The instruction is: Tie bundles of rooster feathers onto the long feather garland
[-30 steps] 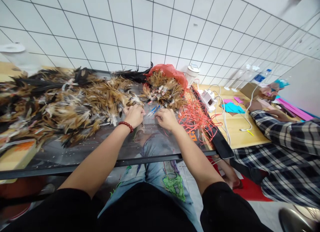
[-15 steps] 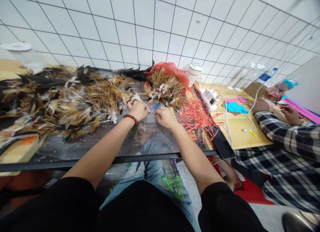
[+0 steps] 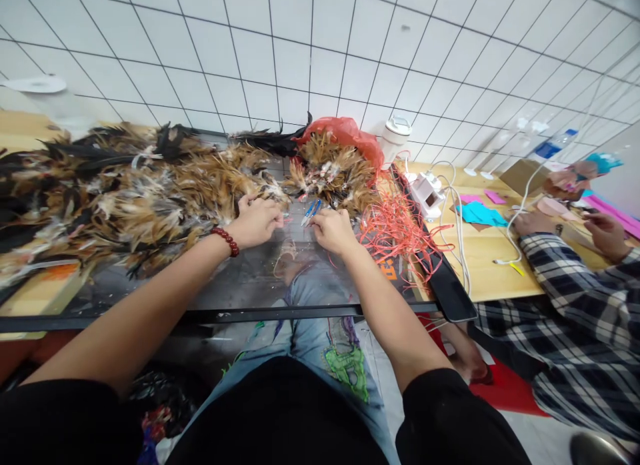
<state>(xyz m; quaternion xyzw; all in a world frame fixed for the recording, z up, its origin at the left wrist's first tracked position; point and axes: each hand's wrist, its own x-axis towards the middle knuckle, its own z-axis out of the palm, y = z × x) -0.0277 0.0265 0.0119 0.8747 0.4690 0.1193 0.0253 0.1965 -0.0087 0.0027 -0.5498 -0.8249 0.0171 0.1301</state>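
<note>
My left hand, with a red bead bracelet on its wrist, is palm down at the right edge of a large pile of brown and black feathers. Its fingers look loosely bent and apart; part of them is hidden against the plumes. Close to the middle of the dark tabletop, my right hand is closed, thumb against fingers. What it pinches, if anything, is too small to make out. Just beside its fingertips lie blue-handled thread snips. A smaller feather bunch sits beyond that hand, against a red plastic bag.
Tangled orange-red strings lie to the right, by a black tray. Behind them stand a white lidded cup and a white power adapter with cables. A co-worker in a plaid sleeve handles things at the wooden table.
My left hand has moved left, away from my right hand, to the feather pile. My right hand stays nearly in place, and the snips show more clearly.
</note>
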